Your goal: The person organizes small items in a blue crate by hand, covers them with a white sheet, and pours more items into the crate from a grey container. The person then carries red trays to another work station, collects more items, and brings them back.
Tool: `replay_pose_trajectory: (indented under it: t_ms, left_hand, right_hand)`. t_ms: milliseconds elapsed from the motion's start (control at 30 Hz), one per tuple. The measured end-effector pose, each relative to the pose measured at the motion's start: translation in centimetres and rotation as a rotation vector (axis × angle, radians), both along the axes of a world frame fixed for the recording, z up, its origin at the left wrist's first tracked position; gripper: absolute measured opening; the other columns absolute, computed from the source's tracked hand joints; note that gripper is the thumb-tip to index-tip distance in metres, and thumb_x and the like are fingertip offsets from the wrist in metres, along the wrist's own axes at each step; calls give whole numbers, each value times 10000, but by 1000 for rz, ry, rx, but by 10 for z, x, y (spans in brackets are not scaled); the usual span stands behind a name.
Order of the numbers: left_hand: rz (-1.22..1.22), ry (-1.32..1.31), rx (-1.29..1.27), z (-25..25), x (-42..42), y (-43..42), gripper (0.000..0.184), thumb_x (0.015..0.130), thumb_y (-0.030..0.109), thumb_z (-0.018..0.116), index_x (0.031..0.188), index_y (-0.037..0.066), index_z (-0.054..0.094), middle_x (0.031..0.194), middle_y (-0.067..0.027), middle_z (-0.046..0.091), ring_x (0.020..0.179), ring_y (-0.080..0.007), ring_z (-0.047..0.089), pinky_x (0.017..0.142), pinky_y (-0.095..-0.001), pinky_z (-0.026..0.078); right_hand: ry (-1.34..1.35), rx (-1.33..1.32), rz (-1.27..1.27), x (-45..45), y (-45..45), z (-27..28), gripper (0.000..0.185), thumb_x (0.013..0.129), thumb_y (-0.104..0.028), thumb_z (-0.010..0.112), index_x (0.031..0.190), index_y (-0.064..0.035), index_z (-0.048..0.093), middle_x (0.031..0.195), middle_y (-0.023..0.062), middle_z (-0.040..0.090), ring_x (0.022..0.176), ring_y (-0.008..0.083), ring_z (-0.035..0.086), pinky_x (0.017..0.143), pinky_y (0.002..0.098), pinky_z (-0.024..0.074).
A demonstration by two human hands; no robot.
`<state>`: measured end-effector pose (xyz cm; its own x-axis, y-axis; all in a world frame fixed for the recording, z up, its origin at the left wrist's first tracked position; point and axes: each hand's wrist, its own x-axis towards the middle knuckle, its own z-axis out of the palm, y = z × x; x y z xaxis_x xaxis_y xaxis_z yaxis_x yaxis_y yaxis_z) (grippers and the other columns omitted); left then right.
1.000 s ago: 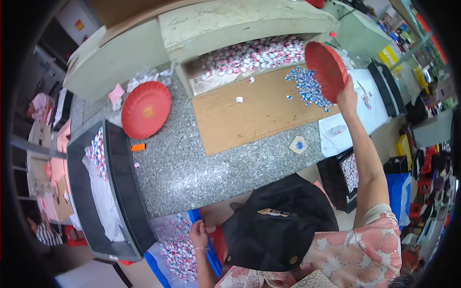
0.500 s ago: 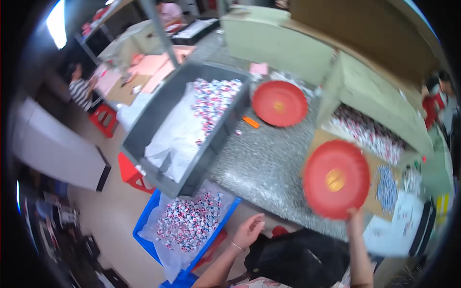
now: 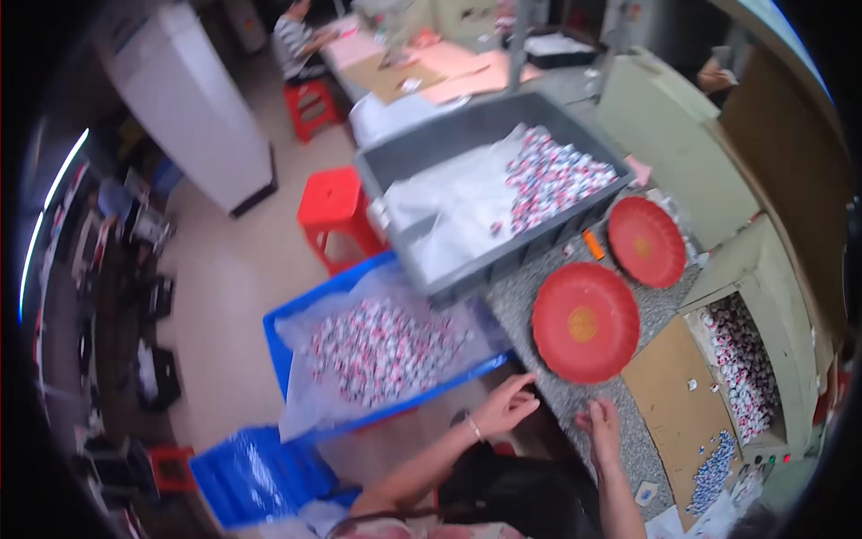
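Note:
My left hand hangs over the counter's front edge, fingers stretched out and apart, with nothing in it. My right hand is just below a red scalloped plate, apart from it; its fingers are loosely bent and hold nothing. The plate lies on the speckled grey counter and has a round gold mark in its middle. Behind it lies a second red plate. An orange box-cutter-like object sits beside the two plates.
A grey bin with small pink-white-blue pieces stands at the counter's back left. Lower left is a blue crate of similar pieces, near a red stool. To the right, a green machine box holds more pieces above a cardboard sheet.
My right hand has let go of the red plate, which now lies on the counter further left, near the grey bin. The view has swung left.

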<state>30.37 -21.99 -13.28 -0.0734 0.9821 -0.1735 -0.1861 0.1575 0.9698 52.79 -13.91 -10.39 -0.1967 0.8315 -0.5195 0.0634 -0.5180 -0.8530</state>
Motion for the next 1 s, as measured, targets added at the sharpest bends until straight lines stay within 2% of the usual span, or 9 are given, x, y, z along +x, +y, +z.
replay_pose_trajectory:
  t_ms: [133, 233, 333, 400, 500, 633, 733, 900, 1000]
  left_hand:
    - [-55, 366, -28, -8, -30, -78, 316, 879, 209, 611, 1134, 27, 571, 1004, -122, 608, 824, -221, 640, 695, -335, 531]
    - [189, 633, -66, -51, -75, -136, 304, 859, 203, 613, 1104, 26, 584, 1021, -143, 617, 828, -273, 638, 670, -356, 519]
    - [445, 1097, -92, -95, -147, -167, 313, 833, 210, 626, 1120, 89, 597, 1157, -143, 592, 1029, -333, 571, 869, -422, 458]
    - [324, 1321, -225, -125, -195, -167, 451, 849, 333, 602, 1242, 122, 536, 1316, -138, 496, 1242, -343, 420, 999, -526, 330]
    - [299, 1526, -576, -177, -247, -156, 651, 860, 479, 530, 1404, 165, 362, 1458, -156, 320, 1365, -341, 245, 1044, -617, 181]
    - [495, 1409, -561, -248, -286, -141, 727, 847, 552, 501, 1447, 201, 287, 1483, -208, 237, 1385, -375, 184, 1052, -643, 121]
    - [494, 1385, -593, -229, -303, -95, 721, 853, 521, 510, 1445, 175, 289, 1474, -214, 238, 1366, -408, 198, 1061, -618, 145]
    - [344, 1462, -332, -265, -318, 3, 624, 869, 466, 500, 1399, 163, 374, 1482, -179, 234, 1350, -373, 247, 1074, -587, 170]
    - [386, 1257, -7, -287, -291, 37, 591, 884, 453, 481, 1395, 171, 387, 1499, -166, 214, 1367, -359, 228, 1084, -591, 147]
  right_hand:
    - [-392, 363, 402, 2, -58, 2, 219, 925, -141, 545, 1079, 13, 564, 1025, 102, 595, 861, 190, 601, 774, 299, 491]
    - [-475, 687, 602, -26, -75, 6, 184, 873, -48, 561, 1039, 29, 578, 1000, 140, 596, 928, 252, 591, 840, 336, 470]
    - [-409, 984, 780, -71, -74, -5, 185, 817, 24, 569, 1001, 16, 589, 993, 173, 600, 919, 322, 591, 821, 355, 479]
    - [-345, 1016, 900, -100, -76, -26, 197, 790, 39, 588, 986, 10, 594, 990, 168, 605, 913, 328, 595, 809, 375, 489]
    - [-277, 1048, 1023, -140, -85, -59, 226, 740, 64, 618, 958, 5, 603, 972, 157, 611, 894, 330, 601, 790, 393, 503]
    - [-271, 1023, 1078, -174, -102, -101, 224, 734, 48, 636, 954, 7, 610, 978, 156, 607, 889, 326, 601, 775, 386, 512]
    - [-336, 1005, 1084, -183, -107, -126, 221, 755, 35, 634, 972, 0, 613, 994, 150, 598, 885, 319, 598, 775, 381, 508]
    - [-359, 973, 1137, -215, -107, -149, 236, 765, 20, 642, 997, -10, 611, 998, 151, 592, 878, 320, 593, 773, 382, 507]
    - [-370, 942, 1155, -232, -110, -154, 249, 772, 18, 634, 1017, -14, 608, 1026, 157, 583, 899, 327, 587, 781, 386, 505]
